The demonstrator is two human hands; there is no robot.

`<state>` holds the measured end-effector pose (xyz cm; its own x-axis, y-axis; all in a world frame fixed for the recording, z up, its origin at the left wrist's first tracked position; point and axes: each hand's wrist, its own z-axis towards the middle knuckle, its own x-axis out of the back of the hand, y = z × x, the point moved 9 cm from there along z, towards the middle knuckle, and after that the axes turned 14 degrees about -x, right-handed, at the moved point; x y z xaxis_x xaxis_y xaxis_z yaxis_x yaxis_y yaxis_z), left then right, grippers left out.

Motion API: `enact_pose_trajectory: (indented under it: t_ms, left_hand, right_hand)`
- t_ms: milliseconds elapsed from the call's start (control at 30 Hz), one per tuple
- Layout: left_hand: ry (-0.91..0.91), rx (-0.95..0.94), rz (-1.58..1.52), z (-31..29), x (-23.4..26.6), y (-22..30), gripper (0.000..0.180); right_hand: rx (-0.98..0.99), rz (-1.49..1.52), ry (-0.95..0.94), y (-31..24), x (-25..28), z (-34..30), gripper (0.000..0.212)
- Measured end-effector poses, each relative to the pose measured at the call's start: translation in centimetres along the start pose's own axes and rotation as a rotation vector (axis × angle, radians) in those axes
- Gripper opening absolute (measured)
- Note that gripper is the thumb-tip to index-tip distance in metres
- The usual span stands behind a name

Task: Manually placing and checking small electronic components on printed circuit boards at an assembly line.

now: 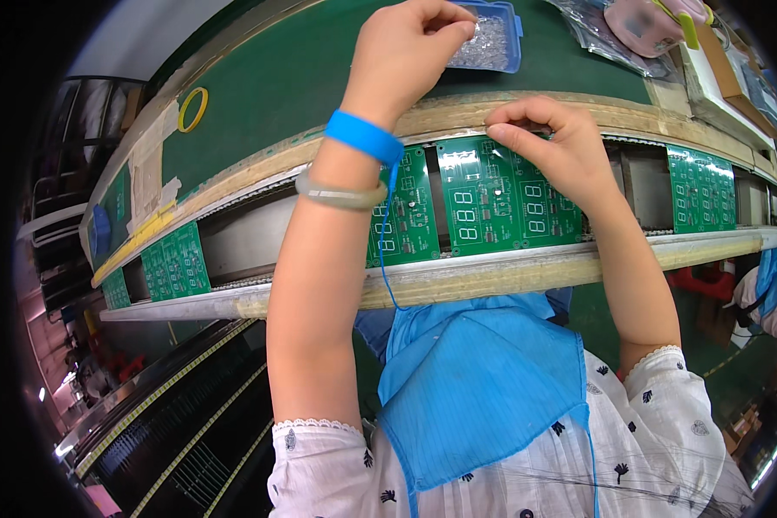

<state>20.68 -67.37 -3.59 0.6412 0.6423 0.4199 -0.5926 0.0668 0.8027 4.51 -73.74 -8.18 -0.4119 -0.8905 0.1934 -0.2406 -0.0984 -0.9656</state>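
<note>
My left hand (pixel 403 53) reaches over the near left part of a blue plastic tray (pixel 514 39). The tray holds a heap of small clear parts (pixel 485 43). Thumb and forefinger are pinched together there; anything between them is too small to name. Above the upper edge of a green circuit board (pixel 483 203) is my right hand (pixel 561 142), its thumb and forefinger closed at the tips, with no object discernible. White digit displays and small components sit on that board. Beside it on the left lies another green board (pixel 410 211), partly hidden by my left wrist.
More green boards lie along the rail track, at the left (pixel 174 262) and right (pixel 702 190). Wooden edges (pixel 457 116) border the track. A yellow ring (pixel 192 110) lies on the green tabletop. Plastic bags and a pink container (pixel 643 26) stand far right. A blue cord (pixel 383 250) hangs from my left wristband.
</note>
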Motion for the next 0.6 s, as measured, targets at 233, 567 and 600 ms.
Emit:
enact_pose_trajectory:
  t_ms: [233,567,600]
  left_hand:
    - [-0.018,0.302,-0.491,-6.4,0.3,-0.7,0.021]
    - [0.003,0.364,-0.573,-10.1,0.4,-1.1,0.019]
    - [0.001,0.354,-0.561,-10.1,0.4,-1.1,0.019]
  right_hand:
    - [0.153,-0.485,0.143,-1.7,-0.7,-0.8,0.018]
    - [0.264,-0.618,0.168,-2.0,-1.8,-1.1,0.017]
    - [0.264,-0.619,0.168,-2.0,-1.8,-1.2,0.017]
